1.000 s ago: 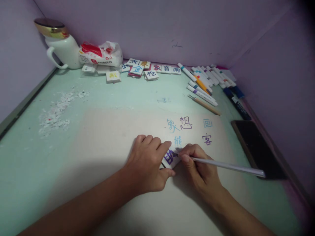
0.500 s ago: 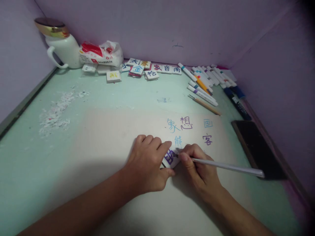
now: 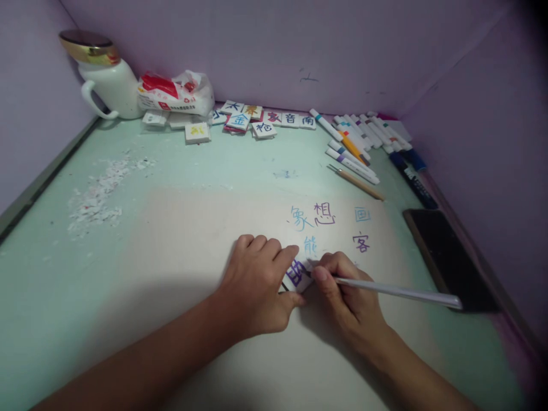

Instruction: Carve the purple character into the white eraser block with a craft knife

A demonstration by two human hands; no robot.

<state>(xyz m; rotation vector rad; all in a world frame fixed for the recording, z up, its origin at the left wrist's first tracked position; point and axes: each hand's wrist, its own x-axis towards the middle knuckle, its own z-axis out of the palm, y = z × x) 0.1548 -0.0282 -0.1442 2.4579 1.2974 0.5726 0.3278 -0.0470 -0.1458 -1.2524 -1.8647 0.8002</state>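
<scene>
My left hand (image 3: 257,288) rests knuckles-up on the pale sheet (image 3: 188,240), its thumb and forefinger pinching a small white tile (image 3: 296,275) that bears a dark purple character. My right hand (image 3: 349,299) is closed round a long thin silver tool (image 3: 398,293), whose tip touches the tile's right edge. Blue and purple characters (image 3: 325,225) are written on the sheet just beyond both hands.
A row of lettered tiles (image 3: 257,123) lies along the back wall, beside a plastic bag (image 3: 175,94) and a white jug (image 3: 107,77). Several marker pens (image 3: 359,145) and a wooden stick (image 3: 355,182) lie back right. A dark phone (image 3: 445,257) sits right. White crumbs (image 3: 100,197) are scattered left.
The silver tool's tip has shifted slightly across the tile; both hands stay in place on the sheet.
</scene>
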